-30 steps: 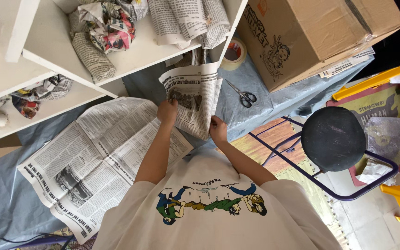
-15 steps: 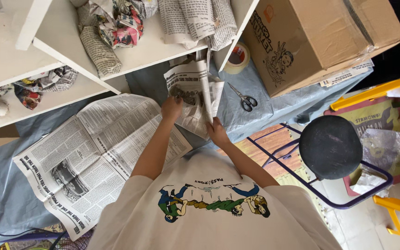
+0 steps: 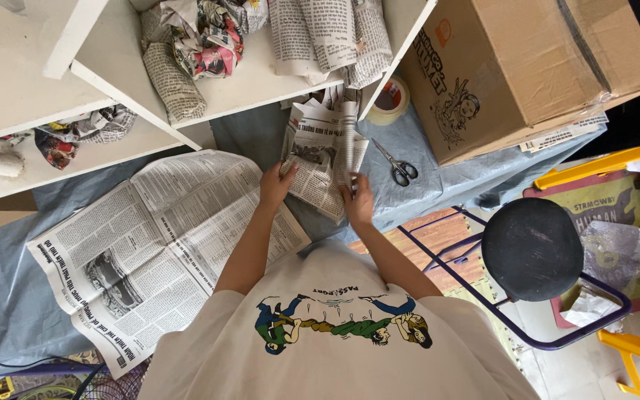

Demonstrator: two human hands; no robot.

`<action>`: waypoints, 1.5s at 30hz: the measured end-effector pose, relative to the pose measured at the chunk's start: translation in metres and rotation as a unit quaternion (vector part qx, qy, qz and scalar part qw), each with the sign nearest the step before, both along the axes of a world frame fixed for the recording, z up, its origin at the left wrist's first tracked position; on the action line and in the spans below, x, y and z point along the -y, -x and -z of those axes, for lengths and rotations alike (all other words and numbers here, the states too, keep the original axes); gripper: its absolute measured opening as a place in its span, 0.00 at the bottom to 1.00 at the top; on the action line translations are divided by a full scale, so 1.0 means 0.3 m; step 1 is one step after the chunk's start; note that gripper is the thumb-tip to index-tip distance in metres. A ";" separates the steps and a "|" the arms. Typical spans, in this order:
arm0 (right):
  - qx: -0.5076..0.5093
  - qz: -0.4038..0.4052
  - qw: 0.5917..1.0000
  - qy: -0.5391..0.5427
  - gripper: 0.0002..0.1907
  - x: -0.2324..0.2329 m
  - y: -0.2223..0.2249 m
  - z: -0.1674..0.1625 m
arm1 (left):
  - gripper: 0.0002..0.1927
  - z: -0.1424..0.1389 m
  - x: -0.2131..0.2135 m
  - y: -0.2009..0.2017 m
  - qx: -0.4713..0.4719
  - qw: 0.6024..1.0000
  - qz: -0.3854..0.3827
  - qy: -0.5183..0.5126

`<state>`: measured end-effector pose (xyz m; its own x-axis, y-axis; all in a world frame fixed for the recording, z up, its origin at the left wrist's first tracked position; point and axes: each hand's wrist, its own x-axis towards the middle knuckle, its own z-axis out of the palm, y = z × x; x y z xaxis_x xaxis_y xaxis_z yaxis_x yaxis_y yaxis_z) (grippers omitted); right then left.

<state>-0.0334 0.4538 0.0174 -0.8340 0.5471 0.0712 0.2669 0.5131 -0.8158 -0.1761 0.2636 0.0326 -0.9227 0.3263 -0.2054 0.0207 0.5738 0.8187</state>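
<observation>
While both arms reach forward from the white printed T-shirt (image 3: 335, 348), the two hands work on one folded newspaper bundle (image 3: 324, 159) that lies between them on the grey-blue sheet (image 3: 424, 192) covering the surface. The left hand (image 3: 277, 185) grips the bundle's left edge, its fingers closed over the paper with the thumb on top. The right hand (image 3: 357, 204) holds the bundle's lower right corner, fingers curled onto the paper (how far they wrap underneath cannot be told). The bundle is partly rolled or folded along its length, and its far end points toward the white shelf unit (image 3: 261, 85).

Just left of the left forearm, an open newspaper spread (image 3: 157, 252) lies flat on the sheet, its near corner running under the arm. To the right of the bundle, a pair of scissors (image 3: 398, 169) with dark handles rests on the sheet, close to the right hand but not touching it. Beyond them a roll of tape (image 3: 388, 100) sits against the shelf's edge, beside a large cardboard box (image 3: 527, 67). On the shelf boards lie several wrapped paper parcels (image 3: 327, 37), a crumpled colourful wad of paper (image 3: 201, 37), and a tight rolled parcel (image 3: 172, 81). On the right, a round black stool (image 3: 531, 248) on a purple metal frame stands on the floor, with yellow plastic furniture (image 3: 609, 163) behind it.
</observation>
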 end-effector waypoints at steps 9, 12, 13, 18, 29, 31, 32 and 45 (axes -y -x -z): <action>0.107 -0.223 0.963 -0.103 0.46 -0.036 -0.031 -0.014 | 0.33 -0.009 -0.104 0.050 -0.034 0.995 0.026 0.085; 0.155 -0.233 0.955 -0.094 0.42 -0.075 0.012 0.011 | 0.34 -0.020 -0.122 0.045 -0.090 0.995 -0.002 0.047; 0.167 -0.238 0.950 -0.110 0.41 -0.088 0.027 0.015 | 0.36 -0.021 -0.121 0.041 -0.110 0.994 -0.020 0.010; 0.216 -0.297 0.926 0.090 0.51 -0.194 0.099 -0.016 | 0.38 0.004 -0.093 0.005 -0.146 0.987 -0.047 -0.057; 0.072 -0.188 0.959 -0.198 0.61 -0.040 0.032 -0.012 | 0.35 0.035 -0.126 -0.004 -0.071 0.991 -0.013 0.114; 0.178 -0.203 0.956 -0.116 0.56 -0.067 0.062 -0.002 | 0.35 0.028 -0.117 -0.007 -0.061 0.994 -0.004 0.087; 0.190 -0.215 0.954 -0.086 0.54 -0.091 0.075 0.005 | 0.32 0.027 -0.117 -0.013 -0.080 0.993 0.001 0.088; 0.194 -0.206 0.942 -0.179 0.59 -0.069 0.068 -0.044 | 0.31 0.060 -0.150 -0.025 -0.062 0.993 -0.100 -0.022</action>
